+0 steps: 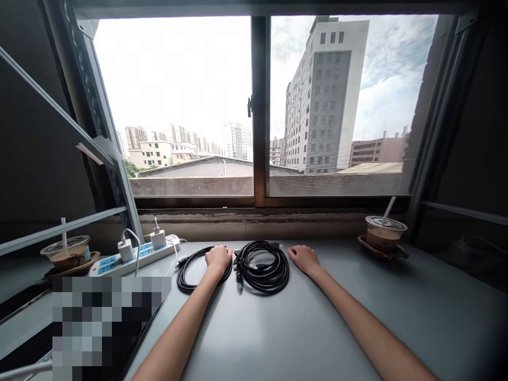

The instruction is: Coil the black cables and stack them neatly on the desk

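Grey, faintly glossy tabletop point(254, 338) stretches from the near side up to the cables, the widest room lying in front of them and off to the right; at lower left a pixelated patch point(107, 323) bounds it. The thicker coil point(265, 284), shiny black and many-looped, lies flat between the hands, connectors point(238, 270) bunched along its left side. Just left, the thinner coil point(186, 286) has the left hand point(218, 258) curled over its right side; whether the fingers grip it I cannot tell. The right hand point(304, 259) rests as a loose fist beside the thicker coil, apart from it. A power strip point(135, 258) limits the left, a cup point(384, 233) the far right, the window wall point(278, 229) the back
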Available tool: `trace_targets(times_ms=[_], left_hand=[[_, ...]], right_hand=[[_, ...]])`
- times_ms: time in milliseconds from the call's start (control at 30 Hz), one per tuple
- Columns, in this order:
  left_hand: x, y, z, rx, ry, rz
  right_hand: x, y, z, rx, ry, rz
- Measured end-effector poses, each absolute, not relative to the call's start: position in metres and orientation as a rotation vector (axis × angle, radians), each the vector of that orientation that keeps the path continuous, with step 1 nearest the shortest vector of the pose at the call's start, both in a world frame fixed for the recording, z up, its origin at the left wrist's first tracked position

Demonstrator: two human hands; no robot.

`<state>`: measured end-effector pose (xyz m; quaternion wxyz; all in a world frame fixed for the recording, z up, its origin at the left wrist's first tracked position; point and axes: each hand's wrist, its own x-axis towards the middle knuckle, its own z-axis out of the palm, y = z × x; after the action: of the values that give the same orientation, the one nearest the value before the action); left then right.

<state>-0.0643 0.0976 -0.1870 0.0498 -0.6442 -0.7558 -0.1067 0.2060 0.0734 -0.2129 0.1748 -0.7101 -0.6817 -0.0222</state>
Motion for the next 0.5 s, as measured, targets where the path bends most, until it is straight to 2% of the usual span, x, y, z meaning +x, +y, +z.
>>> trace_targets(times_ms=[500], left_hand=[[-0.0651,0.0986,-0.1905,-1.958,-2.275,-0.376]], right_hand=[[0.2061,0.0752,-0.216,-2.029,-1.945,-0.086]])
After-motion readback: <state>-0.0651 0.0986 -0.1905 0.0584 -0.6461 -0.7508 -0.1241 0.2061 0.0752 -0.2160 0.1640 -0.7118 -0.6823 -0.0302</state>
